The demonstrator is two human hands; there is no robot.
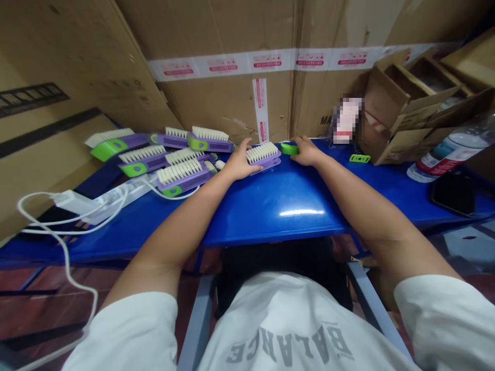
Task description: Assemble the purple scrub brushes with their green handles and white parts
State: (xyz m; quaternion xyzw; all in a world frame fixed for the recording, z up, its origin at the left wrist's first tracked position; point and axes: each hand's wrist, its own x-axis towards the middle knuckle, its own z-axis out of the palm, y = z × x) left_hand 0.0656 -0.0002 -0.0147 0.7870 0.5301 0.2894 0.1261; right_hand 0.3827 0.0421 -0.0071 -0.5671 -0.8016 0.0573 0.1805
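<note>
A white T-shirt with grey lettering (278,330) fills the foreground, below the edge of a glossy blue metal table (266,216). On the table, a purple plastic brush (266,164) with cream bristles lies straight ahead; it looks light and stiff, best taken by its purple back. The left hand (240,162), half open, has its fingertips against the brush's end. The right hand (305,152), loosely curled, touches a small green plastic piece (290,149). Whether either hand grips, I cannot tell.

Bright glare on the blue table (301,212), warped edges
</note>
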